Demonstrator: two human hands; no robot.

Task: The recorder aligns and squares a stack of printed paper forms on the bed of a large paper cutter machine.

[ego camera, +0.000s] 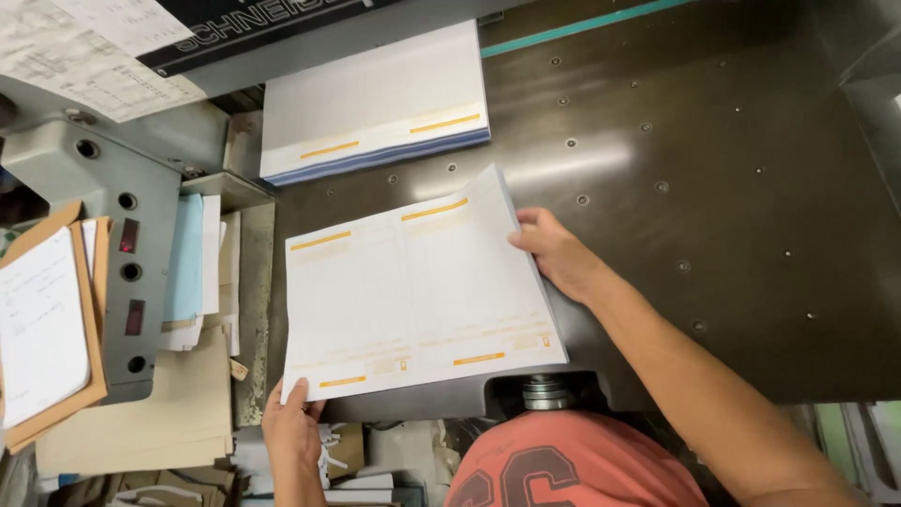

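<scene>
A stack of white printed sheets with orange bars (413, 291) lies on the dark metal machine table (713, 188). My left hand (293, 422) grips its near left corner from below. At the stack's right edge, near the far corner, my right hand (558, 253) holds on with the thumb on top. A second, thicker stack of the same sheets (375, 103) rests farther back against the machine's grey body.
Left of the table stands a grey control panel (131, 272) with round buttons and red displays. A brown clipboard with paper (47, 329), loose blue and white sheets (192, 272) and beige card (150, 413) lie beside it. My red shirt (572, 465) shows at the bottom.
</scene>
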